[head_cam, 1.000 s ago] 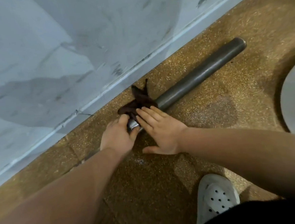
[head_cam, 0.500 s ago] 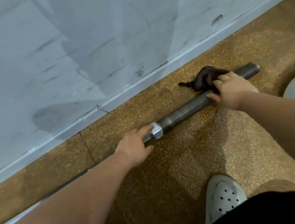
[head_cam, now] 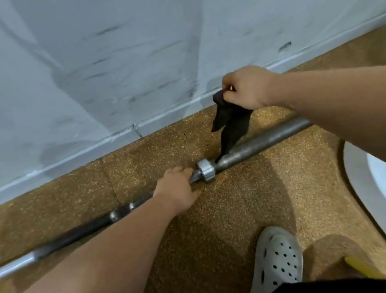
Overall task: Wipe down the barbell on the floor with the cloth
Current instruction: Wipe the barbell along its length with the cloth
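Barbell [head_cam: 263, 142]: steel bar lying on the speckled brown floor [head_cam: 249, 199], running along the foot of the white wall [head_cam: 111, 60], from the lower left up toward the right. A bright collar [head_cam: 206, 170] separates the thicker sleeve on the right from the thinner shaft on the left.

Left hand [head_cam: 178, 191]: arm stretched forward, palm down, grip closed around the shaft just left of the collar.

Right hand [head_cam: 248, 87]: raised above the sleeve, arm coming in from the right, knuckles up, fingers pinched shut on the upper corner of the cloth [head_cam: 230, 125].

Cloth: dark, hanging loose from the grip, its lowest tip touching the sleeve just right of the collar.

Also present: a pale perforated clog [head_cam: 278, 262] on the floor near the bottom edge; a curved white object [head_cam: 375, 192] at the right edge, not identifiable.
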